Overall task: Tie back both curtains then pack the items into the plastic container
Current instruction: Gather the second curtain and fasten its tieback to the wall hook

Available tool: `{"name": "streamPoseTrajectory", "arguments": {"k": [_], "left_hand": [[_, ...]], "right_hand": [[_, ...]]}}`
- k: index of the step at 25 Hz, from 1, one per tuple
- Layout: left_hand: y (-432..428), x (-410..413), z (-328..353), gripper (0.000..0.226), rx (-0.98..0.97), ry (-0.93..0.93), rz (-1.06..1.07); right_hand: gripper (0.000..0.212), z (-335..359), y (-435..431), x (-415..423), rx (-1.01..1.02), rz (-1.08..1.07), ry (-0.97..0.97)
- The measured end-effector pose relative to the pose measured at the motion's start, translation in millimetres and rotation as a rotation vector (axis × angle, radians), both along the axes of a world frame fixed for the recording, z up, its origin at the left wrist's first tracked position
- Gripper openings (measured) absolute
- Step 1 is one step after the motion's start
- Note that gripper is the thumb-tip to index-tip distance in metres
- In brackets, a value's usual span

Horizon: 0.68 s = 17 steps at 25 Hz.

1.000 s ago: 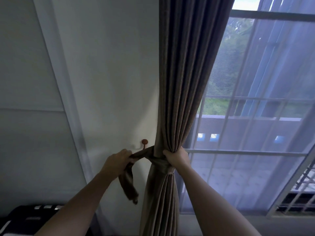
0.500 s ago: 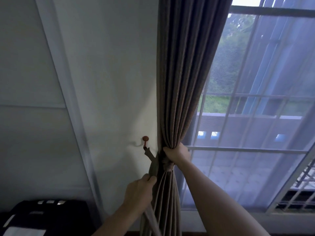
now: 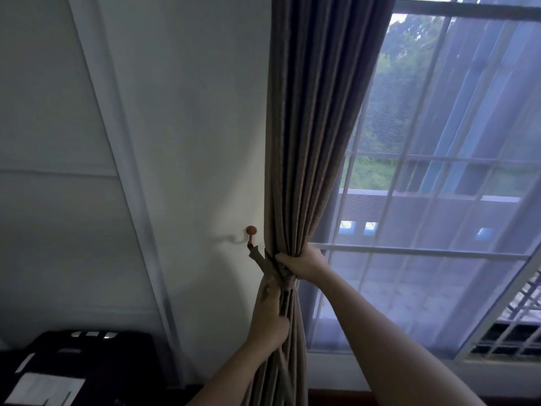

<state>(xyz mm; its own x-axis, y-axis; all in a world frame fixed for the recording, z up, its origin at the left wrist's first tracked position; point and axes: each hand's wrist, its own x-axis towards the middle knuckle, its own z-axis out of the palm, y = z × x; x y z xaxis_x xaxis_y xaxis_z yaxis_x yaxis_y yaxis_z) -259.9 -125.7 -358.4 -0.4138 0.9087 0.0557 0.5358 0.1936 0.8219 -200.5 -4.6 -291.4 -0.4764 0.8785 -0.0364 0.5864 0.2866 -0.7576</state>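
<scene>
We face a pale wall (image 3: 181, 112) with a window (image 3: 439, 200) to its right, veiled by a sheer drape. At the lower left sits a dark case (image 3: 82, 361). Further right, a small brown hook (image 3: 251, 231) juts from the wall, and the tieback (image 3: 265, 263) runs down from it to the bunched brown curtain (image 3: 310, 142). Our left hand (image 3: 268, 320) is closed around the curtain's folds just below the tieback. Our right hand (image 3: 301, 263), just right of it and higher, clasps the gathered curtain at the wrap, fingers curled tight.
</scene>
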Motion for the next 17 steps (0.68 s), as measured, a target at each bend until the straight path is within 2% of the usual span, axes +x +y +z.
{"name": "streamPoseTrajectory", "arguments": {"k": [2,5,8,12,17], "left_hand": [[5.4,6.0,1.3,0.08,-0.032,0.008,0.002],[8.4,28.0,2.8,0.052,-0.005,-0.056,0.11],[6.8,41.6,0.2,0.032,0.074,0.02,0.183],[12.7,26.3,-3.7,0.016,0.215,0.092,0.123],[22.9,6.6,-13.7,0.024,0.306,0.165,0.024]], "right_hand": [[0.046,2.3,2.4,1.5,-0.001,0.023,-0.018],[0.044,4.1,1.9,1.8,0.034,0.073,-0.048],[0.039,5.1,5.8,4.0,0.034,0.074,-0.05],[0.033,7.2,7.1,7.5,0.013,0.084,-0.049],[0.035,8.1,11.2,9.1,-0.017,0.075,-0.04]]}}
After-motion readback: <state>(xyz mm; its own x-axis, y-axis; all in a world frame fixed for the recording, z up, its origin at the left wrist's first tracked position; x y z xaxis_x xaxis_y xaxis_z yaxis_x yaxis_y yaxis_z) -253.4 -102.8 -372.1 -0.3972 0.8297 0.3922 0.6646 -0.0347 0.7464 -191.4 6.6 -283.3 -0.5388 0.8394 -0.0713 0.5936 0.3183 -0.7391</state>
